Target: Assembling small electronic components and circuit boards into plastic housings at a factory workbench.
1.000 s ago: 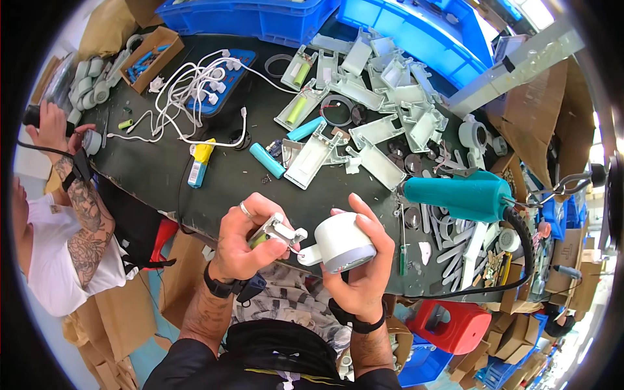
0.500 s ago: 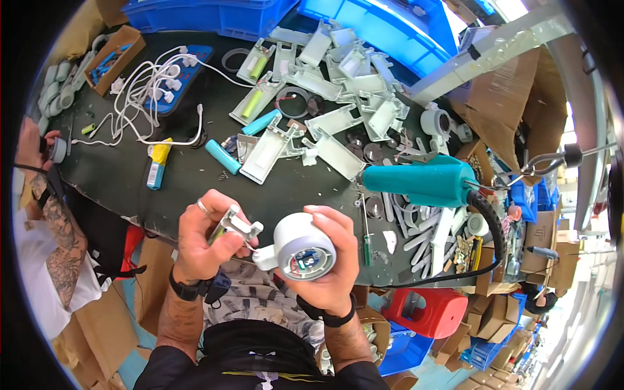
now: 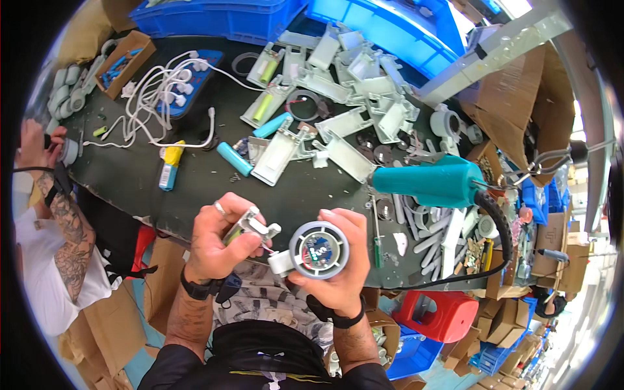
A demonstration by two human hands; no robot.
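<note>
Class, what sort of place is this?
Probably an electronics assembly or repair workshop: loose pale casings crowd the bench, a teal tool hangs above, and a round device shows its circuit board.

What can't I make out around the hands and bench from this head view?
Head view, four things:
Back of the round housing: turned away from the camera, over the right hand.
Most of the green cell: covered by the left hand.
Fine details on the circuit board: too small.
Contents of the left blue bin: cut off by the upper edge.
</note>
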